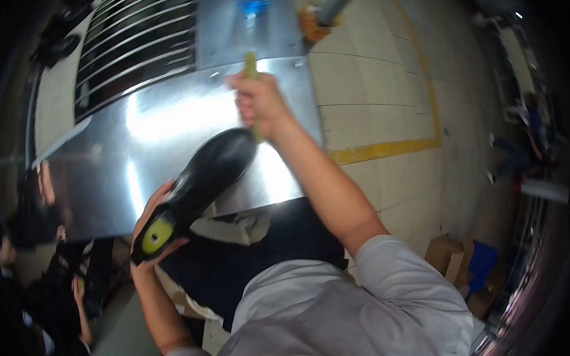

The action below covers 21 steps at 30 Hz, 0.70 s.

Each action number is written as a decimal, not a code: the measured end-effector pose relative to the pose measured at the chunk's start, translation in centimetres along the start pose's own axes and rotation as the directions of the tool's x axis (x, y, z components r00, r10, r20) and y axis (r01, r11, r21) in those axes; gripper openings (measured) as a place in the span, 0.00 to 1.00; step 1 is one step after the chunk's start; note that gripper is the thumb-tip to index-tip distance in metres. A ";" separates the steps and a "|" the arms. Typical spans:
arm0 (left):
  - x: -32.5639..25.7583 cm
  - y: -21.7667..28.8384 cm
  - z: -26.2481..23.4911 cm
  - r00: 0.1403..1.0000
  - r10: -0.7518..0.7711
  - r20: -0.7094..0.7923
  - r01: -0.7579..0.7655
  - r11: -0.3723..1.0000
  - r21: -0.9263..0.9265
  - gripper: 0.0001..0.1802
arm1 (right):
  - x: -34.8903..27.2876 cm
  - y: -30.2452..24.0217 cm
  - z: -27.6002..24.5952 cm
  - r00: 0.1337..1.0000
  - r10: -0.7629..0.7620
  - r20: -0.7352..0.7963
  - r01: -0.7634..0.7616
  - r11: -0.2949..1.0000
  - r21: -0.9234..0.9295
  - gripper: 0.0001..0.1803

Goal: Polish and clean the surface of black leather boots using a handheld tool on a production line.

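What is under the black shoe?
The left hand cups the shoe from below. Beneath both lies a shiny metal table. The shoe hides the palm.

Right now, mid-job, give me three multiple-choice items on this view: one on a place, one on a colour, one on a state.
1. Where is the black shoe?
A. flat on the floor
B. held up over the shiny metal table
C. inside a cardboard box

2. What colour is the handle of the tool in the right hand?
A. yellow-green
B. red
C. white

3. How is the left hand?
A. open and empty
B. flat on the table
C. closed around the shoe's heel end

Answers: 1 B, the shoe is lifted in front of the metal surface. 2 A, a yellow-green handle sticks out above the fist. 3 C, its fingers wrap the heel end.
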State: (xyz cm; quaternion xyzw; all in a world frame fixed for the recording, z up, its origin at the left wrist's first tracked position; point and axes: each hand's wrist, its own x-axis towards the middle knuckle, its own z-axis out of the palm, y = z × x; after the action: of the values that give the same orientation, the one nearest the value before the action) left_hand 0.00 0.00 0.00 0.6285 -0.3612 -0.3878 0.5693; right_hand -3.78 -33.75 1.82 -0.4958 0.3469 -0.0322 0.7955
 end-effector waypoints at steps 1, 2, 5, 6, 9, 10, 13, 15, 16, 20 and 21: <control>-0.2 0.3 -0.6 1.000 0.006 -0.007 -0.006 1.000 -0.012 0.52 | -0.1 -1.7 -1.2 0.999 -0.044 -0.025 0.044 0.999 -0.002 0.13; -0.6 0.9 -1.1 0.998 -0.043 -0.046 0.039 0.996 -0.083 0.53 | 1.4 -1.1 0.4 0.991 -0.124 -0.041 0.123 0.992 -0.013 0.13; -2.7 4.7 -7.2 0.985 -0.135 -0.106 0.136 0.991 0.008 0.54 | 3.7 -0.7 8.6 0.980 -0.188 0.069 0.176 0.972 0.154 0.13; -1.1 3.1 -10.5 0.993 -0.084 -0.079 0.095 0.985 0.144 0.54 | 5.9 -1.9 9.6 0.951 -0.281 0.131 0.253 0.947 0.199 0.13; -1.2 2.7 -10.3 0.967 -0.237 -0.091 0.252 0.937 0.241 0.56 | 8.3 -0.3 10.7 0.938 -0.343 0.053 0.308 0.893 0.328 0.13; -3.6 2.9 -11.2 0.963 -0.237 -0.130 0.264 0.927 0.268 0.56 | 7.5 -0.2 13.3 0.923 -0.369 0.112 0.323 0.898 0.299 0.13; -5.9 -1.5 -11.9 0.954 -0.189 -0.234 0.224 0.965 0.135 0.52 | 5.4 -0.6 13.3 0.887 -0.460 0.024 0.420 0.829 0.369 0.15; -7.5 -4.1 -11.6 0.931 -0.134 -0.339 0.209 0.958 0.196 0.44 | 6.4 -0.4 13.4 0.859 -0.503 -0.100 0.502 0.786 0.361 0.16; -6.6 -1.3 -8.3 0.841 -0.251 -0.479 0.322 0.944 0.070 0.37 | 7.1 -0.1 11.7 0.824 -0.557 -0.103 0.559 0.772 0.303 0.20; -8.2 2.0 -2.4 0.730 -0.152 -0.666 0.224 0.974 0.024 0.31 | 2.3 -3.5 11.4 0.842 -0.525 -0.127 0.540 0.815 0.211 0.30; -8.3 1.7 -1.3 0.700 -0.181 -0.691 0.179 0.981 -0.075 0.33 | 0.9 -4.8 10.7 0.782 -0.601 -0.165 0.621 0.771 0.136 0.26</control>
State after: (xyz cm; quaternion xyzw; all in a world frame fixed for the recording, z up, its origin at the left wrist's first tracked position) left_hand -2.45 7.84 2.41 0.7596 -0.0578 -0.1776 0.6230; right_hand 4.57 -28.39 8.09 -0.5037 0.2061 -0.3486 0.7631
